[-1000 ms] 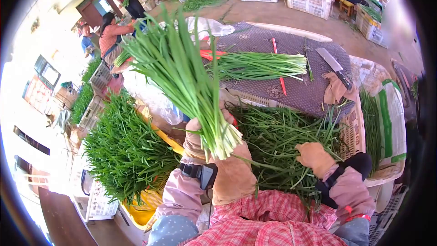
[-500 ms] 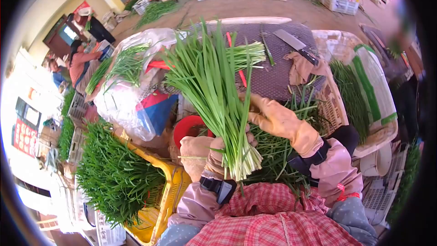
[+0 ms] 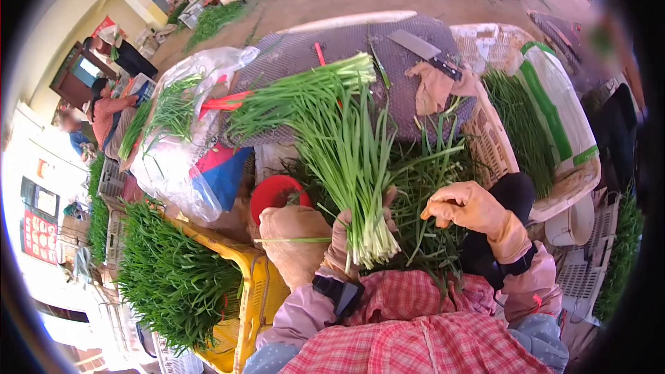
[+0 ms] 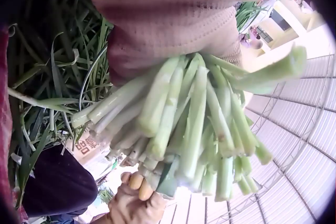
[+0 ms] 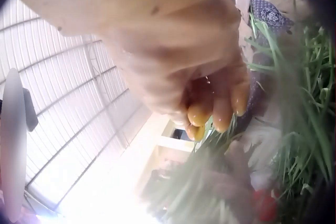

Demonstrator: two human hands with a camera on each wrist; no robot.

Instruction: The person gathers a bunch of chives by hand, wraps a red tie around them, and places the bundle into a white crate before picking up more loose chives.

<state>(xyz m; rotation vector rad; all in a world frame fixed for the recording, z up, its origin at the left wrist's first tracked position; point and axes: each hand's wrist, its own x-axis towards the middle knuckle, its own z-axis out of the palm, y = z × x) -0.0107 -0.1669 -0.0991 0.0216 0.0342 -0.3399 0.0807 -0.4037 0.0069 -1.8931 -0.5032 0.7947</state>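
In the head view, my gloved left hand grips a thick bunch of garlic chives near its pale cut ends, leaves pointing up and away. The left wrist view shows the stalk ends sticking out below the knitted glove. To the right of the bunch, my right hand, in an orange-tan glove, is raised over loose chives. Its fingers hang loosely curled with nothing between them. Another chive bunch lies on the patterned board, its leaves overlapping the held bunch in this view.
A cleaver and a brown cloth lie on the board. Chives fill a yellow basket at left. Beyond the left hand is a red bucket. A crate with more chives stands at right.
The right hand rose from the loose chives to the held bunch, then drew back to the right. The left hand has brought its bunch slightly right and more upright. The head view has shifted.
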